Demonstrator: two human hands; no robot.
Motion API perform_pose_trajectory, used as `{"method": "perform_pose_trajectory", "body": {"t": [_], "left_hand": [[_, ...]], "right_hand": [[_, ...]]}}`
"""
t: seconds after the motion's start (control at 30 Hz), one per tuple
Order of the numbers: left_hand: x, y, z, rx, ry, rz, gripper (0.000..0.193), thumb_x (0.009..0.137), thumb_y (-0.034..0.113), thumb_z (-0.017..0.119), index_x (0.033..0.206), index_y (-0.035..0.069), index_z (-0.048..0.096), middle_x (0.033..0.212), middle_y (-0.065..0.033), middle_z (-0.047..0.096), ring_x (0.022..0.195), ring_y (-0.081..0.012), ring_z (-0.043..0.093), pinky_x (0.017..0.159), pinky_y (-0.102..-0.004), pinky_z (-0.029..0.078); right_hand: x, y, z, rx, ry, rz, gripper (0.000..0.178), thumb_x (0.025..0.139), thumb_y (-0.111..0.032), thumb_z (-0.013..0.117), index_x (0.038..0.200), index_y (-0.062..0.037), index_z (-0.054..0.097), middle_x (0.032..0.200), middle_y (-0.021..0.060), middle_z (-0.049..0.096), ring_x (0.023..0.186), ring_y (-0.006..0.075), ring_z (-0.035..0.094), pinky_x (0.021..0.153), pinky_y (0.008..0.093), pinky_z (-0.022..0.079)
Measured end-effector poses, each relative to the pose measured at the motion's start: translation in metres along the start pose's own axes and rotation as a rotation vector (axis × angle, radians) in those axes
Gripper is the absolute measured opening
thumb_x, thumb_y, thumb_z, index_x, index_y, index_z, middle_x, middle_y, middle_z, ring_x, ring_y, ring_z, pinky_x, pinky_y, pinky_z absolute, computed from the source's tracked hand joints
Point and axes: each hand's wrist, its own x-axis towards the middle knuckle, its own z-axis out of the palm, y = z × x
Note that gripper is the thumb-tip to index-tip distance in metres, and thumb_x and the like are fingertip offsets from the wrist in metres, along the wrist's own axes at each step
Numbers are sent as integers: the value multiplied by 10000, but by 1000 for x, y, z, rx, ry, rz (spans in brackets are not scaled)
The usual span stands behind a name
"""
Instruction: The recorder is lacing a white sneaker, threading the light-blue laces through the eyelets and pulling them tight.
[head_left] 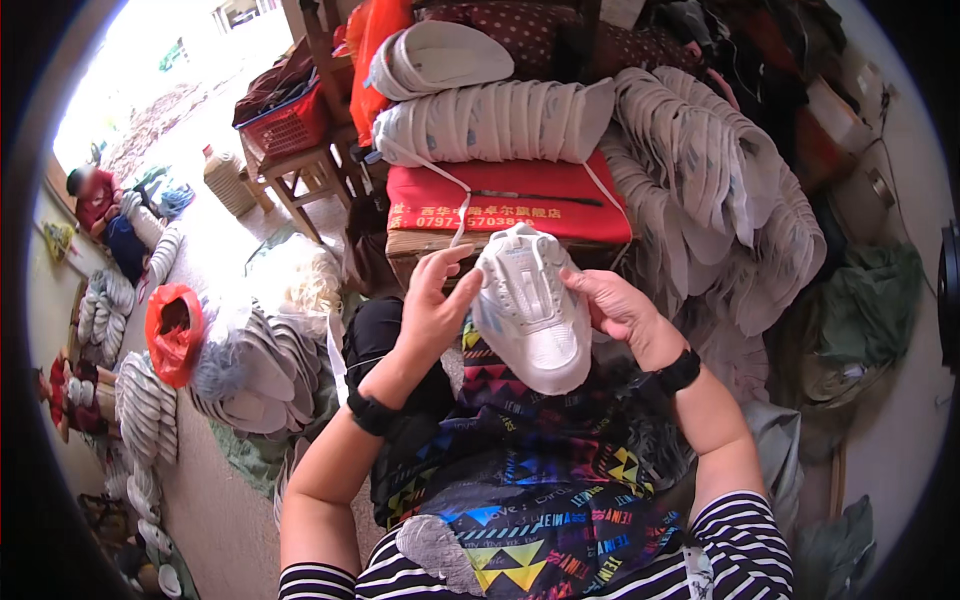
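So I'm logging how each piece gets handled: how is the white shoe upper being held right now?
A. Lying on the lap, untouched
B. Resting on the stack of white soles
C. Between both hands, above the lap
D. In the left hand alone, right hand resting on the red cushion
C: the left hand grips the white shoe upper on one side and the right hand on the other, above the patterned cloth on the lap.

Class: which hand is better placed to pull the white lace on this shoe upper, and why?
Probably the left hand: its fingertips meet the lace at the white shoe upper; the right hand cradles its other side.
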Motion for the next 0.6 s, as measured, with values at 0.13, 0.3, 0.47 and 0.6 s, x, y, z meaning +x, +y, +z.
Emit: {"method": "perform_pose_trajectory", "body": {"t": [0.13, 0.3, 0.47, 0.6], "left_hand": [[2, 4, 43, 155, -118, 147, 715, 891, 276, 689, 1461, 35, 331, 1371, -202, 417, 1318, -309, 388, 1110, -389, 302], [4, -24, 62, 95, -181, 58, 689, 901, 268, 676, 1452, 36, 334, 1395, -200, 387, 1317, -309, 382, 1109, -387, 306], [9, -46, 73, 114, -85, 204, 668, 871, 264, 708, 1393, -1, 387, 1351, -216, 420, 1290, -351, 401, 1103, -410, 322], [10, -48, 67, 36, -97, 125, 657, 886, 245, 696, 1415, 14, 381, 1357, -200, 429, 1289, -319, 404, 1095, -397, 319]], "right_hand": [[-5, 16, 0, -612, 271, -149, 505, 906, -373, 685, 1179, 35, 565, 980, 107, 656, 865, 199, 642, 782, 342, 531], [7, 51, -23, -919, 327, -566, 478, 951, -357, 618, 1318, -70, 513, 1019, 157, 630, 874, 215, 603, 788, 340, 507], [-6, 46, -56, -556, 251, -257, 347, 977, -336, 584, 1122, -23, 627, 935, 45, 660, 792, 129, 609, 766, 279, 504], [-43, 58, -124, -531, 450, 24, 319, 978, -324, 562, 1124, -48, 627, 971, 62, 662, 839, 140, 634, 743, 281, 524]]}}
